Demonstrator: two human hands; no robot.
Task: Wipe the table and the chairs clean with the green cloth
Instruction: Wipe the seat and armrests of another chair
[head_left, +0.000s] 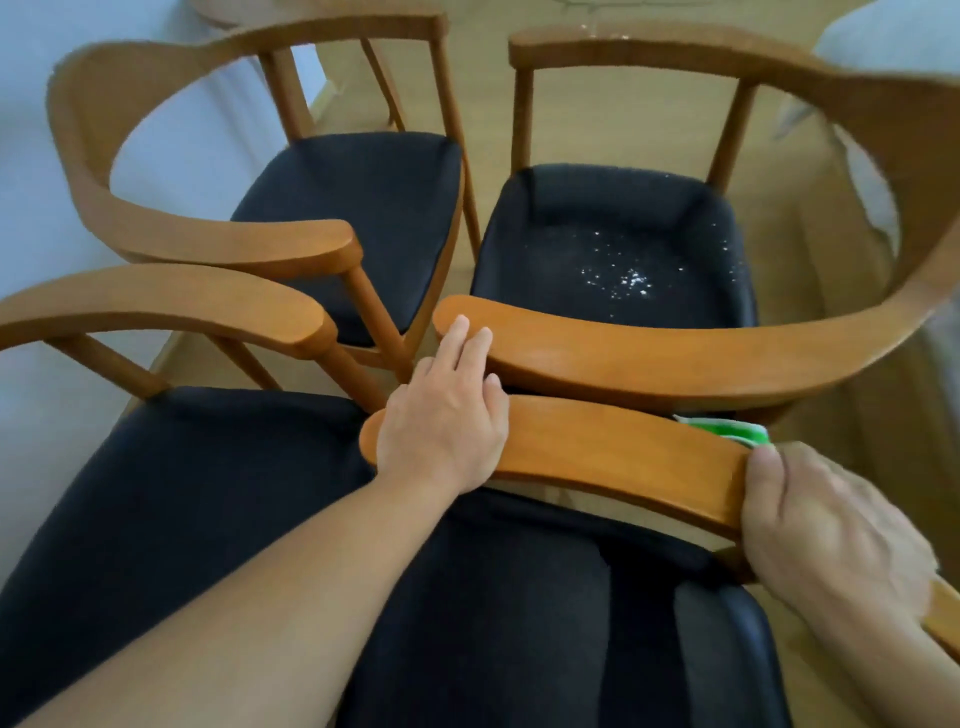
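Note:
Three wooden armchairs with dark seats stand close together. My left hand (444, 415) rests on the front end of the nearest chair's right armrest (613, 457), its fingers reaching to the neighbouring chair's armrest (649, 353). My right hand (826, 525) wraps around the same near armrest further back, pressing the green cloth (727, 430) against its far side; only a strip of cloth shows. The right far chair's seat (613, 249) carries white crumbs (628, 278). The left far chair's seat (363, 208) looks plain dark.
The nearest chair's seat (234, 519) fills the lower frame, its left armrest (171, 301) at the left. The table edge (597, 10) shows at the top with white specks. Wooden floor (841, 415) lies to the right, a pale wall (31, 156) on the left.

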